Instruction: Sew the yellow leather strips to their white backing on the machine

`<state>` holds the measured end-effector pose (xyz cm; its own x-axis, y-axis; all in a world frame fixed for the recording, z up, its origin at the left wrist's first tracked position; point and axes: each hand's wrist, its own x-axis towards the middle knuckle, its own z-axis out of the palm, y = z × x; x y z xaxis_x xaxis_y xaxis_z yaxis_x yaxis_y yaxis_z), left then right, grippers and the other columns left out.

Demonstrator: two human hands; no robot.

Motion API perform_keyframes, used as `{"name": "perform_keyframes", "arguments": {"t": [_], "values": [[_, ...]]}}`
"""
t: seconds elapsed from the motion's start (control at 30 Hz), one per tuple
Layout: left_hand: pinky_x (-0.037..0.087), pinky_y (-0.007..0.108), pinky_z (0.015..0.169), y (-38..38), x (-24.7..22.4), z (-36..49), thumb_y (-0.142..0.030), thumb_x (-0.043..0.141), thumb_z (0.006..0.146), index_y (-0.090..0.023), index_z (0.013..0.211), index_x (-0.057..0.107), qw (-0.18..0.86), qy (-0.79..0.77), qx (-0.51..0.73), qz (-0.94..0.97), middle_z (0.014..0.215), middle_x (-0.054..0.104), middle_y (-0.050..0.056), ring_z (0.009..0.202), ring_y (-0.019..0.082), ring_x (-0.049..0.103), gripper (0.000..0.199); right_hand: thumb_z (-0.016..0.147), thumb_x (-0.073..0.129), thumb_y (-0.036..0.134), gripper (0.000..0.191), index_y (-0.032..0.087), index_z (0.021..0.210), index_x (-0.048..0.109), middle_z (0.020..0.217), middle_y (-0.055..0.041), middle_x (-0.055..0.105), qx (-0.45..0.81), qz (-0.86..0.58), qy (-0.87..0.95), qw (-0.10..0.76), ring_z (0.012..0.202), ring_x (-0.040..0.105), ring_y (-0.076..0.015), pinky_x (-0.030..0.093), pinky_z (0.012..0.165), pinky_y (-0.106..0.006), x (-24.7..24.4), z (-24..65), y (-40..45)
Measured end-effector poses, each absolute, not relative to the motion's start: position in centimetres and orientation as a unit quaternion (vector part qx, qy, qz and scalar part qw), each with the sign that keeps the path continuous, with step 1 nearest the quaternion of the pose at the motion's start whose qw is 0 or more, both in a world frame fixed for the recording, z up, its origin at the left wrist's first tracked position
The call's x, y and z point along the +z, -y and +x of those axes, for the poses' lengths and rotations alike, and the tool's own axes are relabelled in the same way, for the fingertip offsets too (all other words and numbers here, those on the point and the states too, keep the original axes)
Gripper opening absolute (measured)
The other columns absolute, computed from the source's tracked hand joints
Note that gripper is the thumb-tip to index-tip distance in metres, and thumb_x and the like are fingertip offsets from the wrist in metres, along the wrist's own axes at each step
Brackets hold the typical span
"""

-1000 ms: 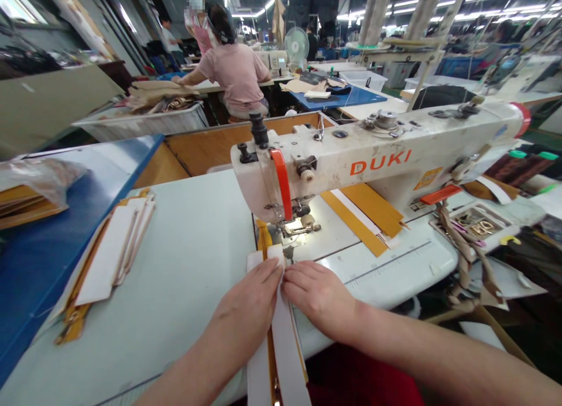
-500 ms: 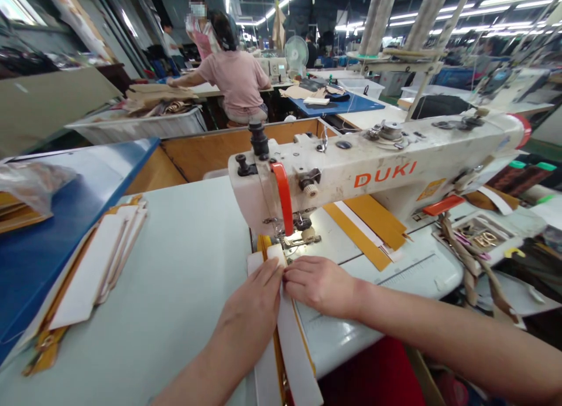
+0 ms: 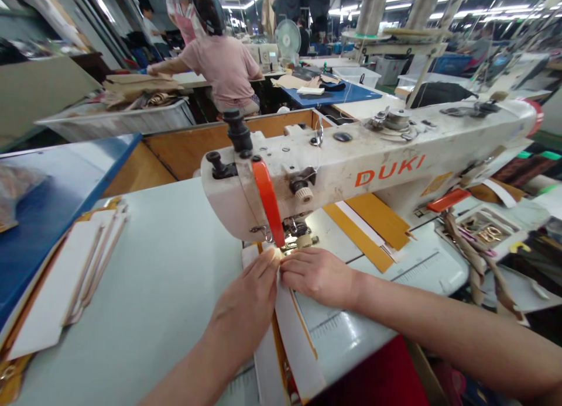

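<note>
The left hand [image 3: 246, 303] and the right hand [image 3: 318, 277] held the far end of the white strip [image 3: 294, 336], fingers close together. It lay lengthwise on the table [image 3: 167, 265], pointing toward the sewing machine [image 3: 329, 160], near end slightly rightward

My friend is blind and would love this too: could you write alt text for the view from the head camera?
Two bare hands, the left and the right, press a white-and-mustard strip near the needle area of a DUKI sewing machine. Similar pieces lie stacked at left; a person in pink sits beyond.
</note>
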<state>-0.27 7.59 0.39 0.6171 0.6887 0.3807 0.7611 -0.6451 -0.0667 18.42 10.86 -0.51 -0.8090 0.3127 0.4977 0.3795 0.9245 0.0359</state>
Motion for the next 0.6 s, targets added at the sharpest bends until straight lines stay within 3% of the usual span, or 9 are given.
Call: {"name": "perform_keyframes", "arguments": {"t": [0.27, 0.6], "values": [[0.051, 0.031, 0.096, -7.71, 0.5, -0.39, -0.008, 0.033, 0.09, -0.003, 0.11, 0.064, 0.145, 0.391, -0.166, -0.893, 0.113, 0.069, 0.015, 0.109, 0.022, 0.064, 0.038, 0.096, 0.05, 0.014, 0.02, 0.014, 0.078, 0.059, 0.086, -0.0037, 0.068, -0.067, -0.189, 0.946, 0.253, 0.084, 0.062, -0.0174, 0.046, 0.074, -0.029, -0.3, 18.45, -10.87], [0.051, 0.036, 0.098, -7.73, 0.03, -0.61, -0.012, 0.032, 0.092, -0.007, 0.119, 0.06, 0.117, 0.397, -0.167, -0.895, 0.12, 0.066, 0.015, 0.118, 0.022, 0.059, 0.04, 0.096, 0.051, 0.016, 0.016, 0.012, 0.084, 0.062, 0.096, -0.0074, 0.069, -0.045, -0.204, 0.957, 0.201, 0.094, 0.062, -0.0199, 0.048, 0.088, -0.031, -0.52, 18.35, -10.74]]}}
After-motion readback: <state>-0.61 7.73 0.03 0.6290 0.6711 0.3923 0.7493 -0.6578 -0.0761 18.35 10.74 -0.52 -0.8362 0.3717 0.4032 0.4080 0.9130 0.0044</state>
